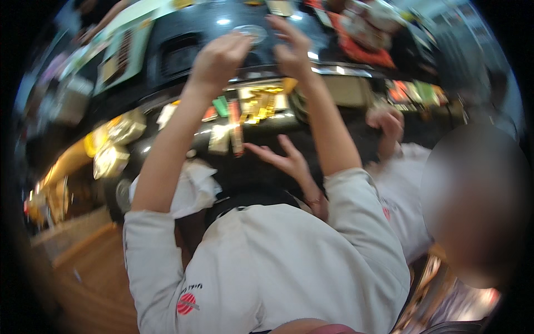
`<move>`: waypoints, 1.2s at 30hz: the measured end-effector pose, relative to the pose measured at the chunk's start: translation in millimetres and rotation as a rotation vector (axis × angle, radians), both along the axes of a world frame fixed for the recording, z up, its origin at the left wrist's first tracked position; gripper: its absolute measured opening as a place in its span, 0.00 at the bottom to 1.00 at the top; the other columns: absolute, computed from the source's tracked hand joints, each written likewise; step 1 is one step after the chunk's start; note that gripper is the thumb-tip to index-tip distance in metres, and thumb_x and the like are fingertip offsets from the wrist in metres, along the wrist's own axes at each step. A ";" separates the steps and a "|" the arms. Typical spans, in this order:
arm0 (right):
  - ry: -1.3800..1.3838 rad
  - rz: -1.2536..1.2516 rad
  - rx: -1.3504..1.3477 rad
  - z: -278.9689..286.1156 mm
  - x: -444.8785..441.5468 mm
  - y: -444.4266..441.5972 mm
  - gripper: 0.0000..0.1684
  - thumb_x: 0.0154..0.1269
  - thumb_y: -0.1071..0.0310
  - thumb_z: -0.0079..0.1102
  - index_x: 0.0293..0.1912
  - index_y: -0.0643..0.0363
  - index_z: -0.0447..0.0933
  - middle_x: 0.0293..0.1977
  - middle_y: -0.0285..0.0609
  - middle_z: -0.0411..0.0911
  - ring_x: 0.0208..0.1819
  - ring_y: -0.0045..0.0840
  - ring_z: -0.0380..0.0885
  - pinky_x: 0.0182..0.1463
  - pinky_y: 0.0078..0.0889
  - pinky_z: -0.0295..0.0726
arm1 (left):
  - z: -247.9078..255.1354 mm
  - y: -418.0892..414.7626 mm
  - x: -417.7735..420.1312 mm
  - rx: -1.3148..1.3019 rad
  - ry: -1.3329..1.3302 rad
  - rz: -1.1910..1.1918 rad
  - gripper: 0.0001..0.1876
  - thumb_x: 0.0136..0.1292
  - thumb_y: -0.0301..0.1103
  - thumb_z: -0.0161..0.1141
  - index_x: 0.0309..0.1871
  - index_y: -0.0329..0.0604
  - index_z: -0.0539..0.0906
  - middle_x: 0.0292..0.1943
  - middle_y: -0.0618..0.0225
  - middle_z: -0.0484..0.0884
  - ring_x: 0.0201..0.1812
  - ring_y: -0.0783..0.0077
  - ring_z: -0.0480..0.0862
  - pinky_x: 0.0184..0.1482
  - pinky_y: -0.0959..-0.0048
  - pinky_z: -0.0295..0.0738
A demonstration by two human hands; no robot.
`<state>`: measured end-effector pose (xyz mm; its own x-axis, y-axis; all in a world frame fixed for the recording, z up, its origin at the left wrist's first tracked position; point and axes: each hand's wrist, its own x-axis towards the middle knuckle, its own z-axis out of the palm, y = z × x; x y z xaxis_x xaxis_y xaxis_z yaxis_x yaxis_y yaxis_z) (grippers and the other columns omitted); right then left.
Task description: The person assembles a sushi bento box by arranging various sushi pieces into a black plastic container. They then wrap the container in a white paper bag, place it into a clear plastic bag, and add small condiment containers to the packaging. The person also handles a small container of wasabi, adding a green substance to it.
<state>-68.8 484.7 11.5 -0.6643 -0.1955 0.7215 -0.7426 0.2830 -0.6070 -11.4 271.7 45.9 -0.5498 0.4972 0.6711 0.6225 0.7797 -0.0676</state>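
Both my arms reach forward over a glossy dark counter (pixel 167 25). My left hand (pixel 223 54) is curled beside a clear round dish or lid (pixel 251 33); blur hides whether its fingers grip the rim. To the right of that round piece, my right hand (pixel 293 48) has its fingers apart and nothing in it. Below my hands, on a lower dark surface, lie gold-coloured pieces (pixel 263 104), a small green piece (pixel 221 106), a long reddish strip (pixel 236 129) and a pale packet (pixel 219 140).
A co-worker at my right reaches an open hand (pixel 288 160) under my right arm; their other hand (pixel 388 121) is raised. A black tray (pixel 179 54) lies left of my hands. Clear plastic-wrapped items (pixel 371 25) stand on something orange. Another person's arm (pixel 106 21) shows far left.
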 end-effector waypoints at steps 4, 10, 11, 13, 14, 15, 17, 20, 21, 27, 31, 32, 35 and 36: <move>-0.074 -0.040 -0.022 24.5 16.7 -1.1 0.32 0.58 0.83 0.46 0.60 0.57 0.82 0.60 0.45 0.83 0.60 0.31 0.83 0.58 0.33 0.82 | 37.8 -41.7 31.6 0.079 0.039 0.045 0.18 0.61 0.21 0.62 0.55 0.41 0.86 0.50 0.56 0.88 0.55 0.56 0.88 0.58 0.62 0.82; -0.025 -0.007 0.165 53.2 25.1 -48.2 0.25 0.59 0.81 0.52 0.53 0.58 0.86 0.47 0.47 0.88 0.50 0.32 0.87 0.52 0.29 0.83 | 30.8 -127.7 42.5 0.067 -0.071 0.222 0.10 0.60 0.23 0.66 0.45 0.42 0.89 0.42 0.63 0.87 0.47 0.58 0.87 0.53 0.60 0.82; -0.010 -0.058 0.194 58.6 19.3 -54.8 0.23 0.59 0.79 0.52 0.52 0.58 0.86 0.46 0.48 0.88 0.49 0.34 0.87 0.52 0.30 0.83 | 24.4 -136.3 43.8 0.039 -0.076 0.213 0.10 0.60 0.23 0.67 0.44 0.43 0.89 0.42 0.64 0.87 0.48 0.59 0.87 0.52 0.60 0.82; 0.022 -0.168 0.261 67.2 -9.3 -66.4 0.21 0.59 0.77 0.54 0.50 0.58 0.87 0.44 0.49 0.88 0.47 0.36 0.88 0.52 0.31 0.83 | 14.4 -144.1 45.4 -0.006 -0.088 0.184 0.09 0.59 0.24 0.67 0.43 0.44 0.89 0.42 0.66 0.87 0.49 0.60 0.86 0.52 0.60 0.81; 0.107 -0.217 0.238 61.4 -42.6 -63.4 0.19 0.59 0.73 0.56 0.49 0.56 0.88 0.43 0.50 0.88 0.48 0.39 0.87 0.54 0.35 0.84 | 12.6 -143.8 45.5 -0.026 -0.097 0.201 0.07 0.59 0.26 0.67 0.41 0.45 0.89 0.41 0.69 0.88 0.50 0.63 0.86 0.51 0.62 0.81; 0.204 -0.263 0.277 64.3 -71.8 -64.1 0.20 0.58 0.72 0.57 0.49 0.56 0.88 0.45 0.50 0.88 0.48 0.40 0.87 0.55 0.37 0.83 | 10.9 -145.7 45.9 -0.033 -0.096 0.204 0.07 0.59 0.26 0.67 0.40 0.45 0.89 0.40 0.70 0.88 0.50 0.64 0.85 0.51 0.63 0.81; 0.130 -0.355 0.531 63.6 -138.3 -47.5 0.30 0.61 0.56 0.66 0.61 0.57 0.81 0.52 0.53 0.85 0.54 0.44 0.85 0.60 0.42 0.81 | 9.1 -145.4 41.9 -0.042 -0.092 0.185 0.07 0.58 0.27 0.68 0.40 0.46 0.90 0.39 0.70 0.88 0.49 0.64 0.85 0.50 0.64 0.81; -0.052 -0.506 0.886 61.2 -196.5 -45.8 0.48 0.59 0.40 0.69 0.71 0.59 0.70 0.59 0.58 0.81 0.61 0.49 0.80 0.67 0.43 0.77 | 13.6 -147.7 39.0 -0.033 -0.155 0.151 0.07 0.59 0.29 0.68 0.41 0.47 0.90 0.39 0.70 0.88 0.51 0.64 0.85 0.53 0.64 0.80; -0.172 -0.547 1.025 60.2 -205.7 -54.8 0.58 0.56 0.33 0.70 0.74 0.60 0.65 0.61 0.59 0.79 0.64 0.51 0.78 0.69 0.43 0.75 | 15.2 -150.4 40.7 -0.026 -0.179 0.141 0.07 0.60 0.29 0.68 0.41 0.47 0.90 0.39 0.70 0.88 0.52 0.64 0.85 0.54 0.63 0.79; -0.296 -0.601 1.182 53.5 -209.0 -83.4 0.58 0.55 0.38 0.75 0.74 0.61 0.62 0.59 0.58 0.81 0.64 0.48 0.79 0.73 0.65 0.64 | 23.3 -158.9 56.6 0.200 -0.343 0.139 0.18 0.64 0.37 0.71 0.56 0.46 0.87 0.60 0.59 0.81 0.61 0.52 0.81 0.63 0.57 0.76; -0.220 -0.586 1.127 49.0 -200.1 -85.6 0.55 0.56 0.44 0.74 0.74 0.60 0.62 0.57 0.56 0.83 0.62 0.48 0.81 0.70 0.59 0.70 | 20.5 -156.5 65.5 0.329 -0.462 0.165 0.24 0.65 0.40 0.71 0.64 0.49 0.83 0.68 0.52 0.75 0.65 0.45 0.78 0.67 0.55 0.74; -0.203 -0.563 1.091 48.6 -199.0 -86.7 0.55 0.56 0.44 0.74 0.74 0.60 0.62 0.57 0.56 0.83 0.62 0.48 0.81 0.70 0.57 0.71 | 16.5 -156.6 62.5 0.337 -0.472 0.137 0.23 0.65 0.39 0.71 0.62 0.48 0.84 0.68 0.51 0.75 0.65 0.45 0.79 0.66 0.56 0.75; -0.137 -0.471 0.951 53.1 -181.3 -92.6 0.52 0.53 0.46 0.77 0.72 0.61 0.68 0.54 0.57 0.84 0.57 0.48 0.84 0.62 0.46 0.80 | 2.4 -158.8 54.6 0.338 -0.505 0.093 0.22 0.65 0.39 0.71 0.61 0.47 0.84 0.67 0.51 0.76 0.64 0.46 0.80 0.64 0.57 0.77; -0.101 -0.435 0.898 53.2 -175.8 -91.2 0.52 0.53 0.46 0.77 0.71 0.61 0.69 0.53 0.57 0.84 0.55 0.47 0.84 0.61 0.44 0.81 | 0.7 -155.8 51.1 0.345 -0.469 0.084 0.20 0.63 0.39 0.73 0.57 0.45 0.85 0.66 0.52 0.78 0.61 0.47 0.82 0.62 0.59 0.79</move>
<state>-244.6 393.6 64.7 -0.8574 -0.3654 0.3625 -0.4223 0.9020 -0.0899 39.6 115.8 46.6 -0.8549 0.2358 0.4621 0.4603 0.7556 0.4661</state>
